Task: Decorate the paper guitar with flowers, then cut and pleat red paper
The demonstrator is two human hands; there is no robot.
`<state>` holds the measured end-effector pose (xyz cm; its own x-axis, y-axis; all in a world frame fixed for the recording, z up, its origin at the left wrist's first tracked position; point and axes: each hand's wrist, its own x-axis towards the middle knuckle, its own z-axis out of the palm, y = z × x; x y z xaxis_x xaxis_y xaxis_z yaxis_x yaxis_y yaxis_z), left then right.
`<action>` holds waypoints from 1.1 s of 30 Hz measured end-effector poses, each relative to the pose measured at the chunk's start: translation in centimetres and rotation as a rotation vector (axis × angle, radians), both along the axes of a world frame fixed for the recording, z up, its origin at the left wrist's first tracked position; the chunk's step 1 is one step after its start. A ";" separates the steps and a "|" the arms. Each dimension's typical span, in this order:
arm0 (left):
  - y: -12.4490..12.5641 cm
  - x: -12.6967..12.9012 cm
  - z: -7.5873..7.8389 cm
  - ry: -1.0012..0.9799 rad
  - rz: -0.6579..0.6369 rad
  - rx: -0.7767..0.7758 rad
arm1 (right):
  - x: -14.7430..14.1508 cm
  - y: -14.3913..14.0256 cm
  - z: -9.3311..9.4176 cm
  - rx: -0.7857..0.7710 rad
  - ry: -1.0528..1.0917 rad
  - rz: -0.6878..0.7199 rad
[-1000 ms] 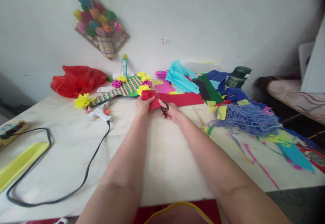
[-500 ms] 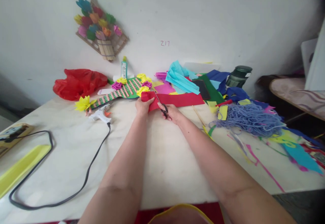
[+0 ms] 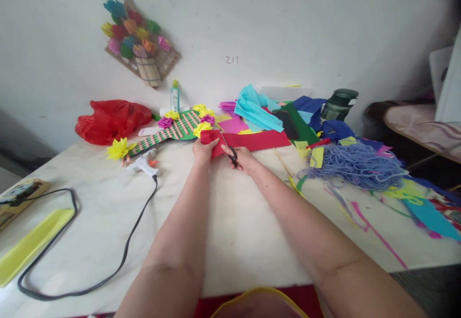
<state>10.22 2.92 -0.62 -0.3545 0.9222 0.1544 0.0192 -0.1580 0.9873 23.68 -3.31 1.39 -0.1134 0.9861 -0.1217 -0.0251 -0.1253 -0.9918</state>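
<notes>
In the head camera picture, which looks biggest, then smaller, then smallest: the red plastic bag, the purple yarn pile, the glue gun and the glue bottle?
1. purple yarn pile
2. red plastic bag, slightly smaller and farther away, so this ranking is uncertain
3. glue gun
4. glue bottle, similar to the gun and farther back, so unsure

Obscured and cut-off items at the craft table

Scissors: handles hidden inside the right hand, blade tips too small to judge; red paper partly covered by the left hand and by other sheets; yellow tray cut by the left edge; cyan scraps run off the right edge; bottle label unreadable; both forearms leave the bottom edge
</notes>
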 end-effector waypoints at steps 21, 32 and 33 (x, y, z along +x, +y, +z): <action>-0.6 0.0 0.7 -0.132 -0.045 -0.011 | -1.0 -0.3 -0.3 0.064 -0.070 -0.103; -0.4 0.0 0.5 -0.157 -0.057 0.002 | -1.8 -0.2 -0.7 0.082 -0.183 -0.202; -0.4 0.0 0.5 -0.160 -0.056 0.001 | -1.9 -0.1 -0.8 0.096 -0.206 -0.236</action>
